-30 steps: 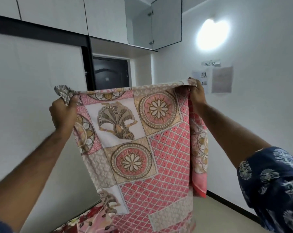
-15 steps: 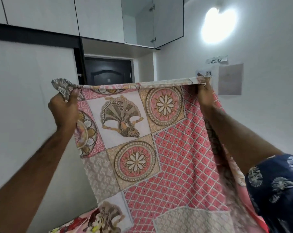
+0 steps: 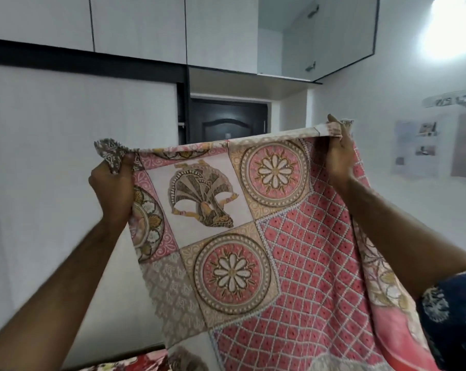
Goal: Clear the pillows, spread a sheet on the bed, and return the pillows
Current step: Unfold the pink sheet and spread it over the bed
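A pink patchwork sheet (image 3: 253,236) with flower medallions and a lattice print hangs in front of me, held up at chest height. My left hand (image 3: 113,188) grips its top left corner in a fist. My right hand (image 3: 339,156) pinches the top edge further right, with the cloth draping down over that forearm. The stretch of sheet between both hands is pulled taut. A strip of red floral bedding (image 3: 135,364) shows at the bottom edge. No pillows are in view.
A tall white wardrobe (image 3: 66,156) stands close on the left, with upper cabinets (image 3: 138,22) above. A dark door (image 3: 226,121) lies straight ahead. One glass cabinet door (image 3: 341,38) hangs open overhead. The right wall carries papers (image 3: 419,148) and a bright lamp (image 3: 456,25).
The sheet has spread wider and swung right, draping over my right forearm. My view has tilted upward, so less of the bed shows below.
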`<action>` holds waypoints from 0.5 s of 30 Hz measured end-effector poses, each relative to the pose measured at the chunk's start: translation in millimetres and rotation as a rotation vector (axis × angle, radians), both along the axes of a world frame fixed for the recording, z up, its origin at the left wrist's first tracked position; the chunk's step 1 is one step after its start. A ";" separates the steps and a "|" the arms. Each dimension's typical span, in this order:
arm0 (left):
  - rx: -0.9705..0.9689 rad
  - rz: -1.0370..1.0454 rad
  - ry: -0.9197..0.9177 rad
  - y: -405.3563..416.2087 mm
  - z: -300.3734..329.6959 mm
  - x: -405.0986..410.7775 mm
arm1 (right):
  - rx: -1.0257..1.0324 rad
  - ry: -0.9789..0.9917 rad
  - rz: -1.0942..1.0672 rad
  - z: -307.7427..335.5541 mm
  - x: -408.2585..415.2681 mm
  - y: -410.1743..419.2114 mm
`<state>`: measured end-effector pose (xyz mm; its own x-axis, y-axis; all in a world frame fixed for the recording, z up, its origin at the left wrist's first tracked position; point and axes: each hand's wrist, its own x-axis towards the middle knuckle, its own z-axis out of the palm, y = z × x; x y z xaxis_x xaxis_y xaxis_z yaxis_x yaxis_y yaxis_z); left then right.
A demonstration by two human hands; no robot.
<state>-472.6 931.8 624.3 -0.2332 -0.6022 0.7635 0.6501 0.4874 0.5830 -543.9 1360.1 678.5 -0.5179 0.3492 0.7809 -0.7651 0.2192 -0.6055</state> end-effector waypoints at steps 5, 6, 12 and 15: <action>-0.068 0.093 -0.036 2.4 2.1 -19.5 | -0.086 0.027 0.058 2.1 -71.6 -4.2; -0.062 0.102 -0.035 3.6 1.8 -23.6 | -0.100 0.021 0.095 -0.1 -87.6 -4.6; -0.054 0.262 -0.091 45.2 -13.5 -44.9 | -0.132 -0.068 0.304 -31.9 -194.6 5.5; -0.011 0.408 -0.143 78.4 -32.1 -60.2 | -0.074 -0.068 0.426 -52.0 -244.2 15.0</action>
<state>-532.8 1010.2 592.2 -0.0817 -0.6594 0.7473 0.3154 0.6942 0.6470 -788.2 1375.1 626.5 -0.6772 0.1472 0.7209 -0.7357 -0.1532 -0.6598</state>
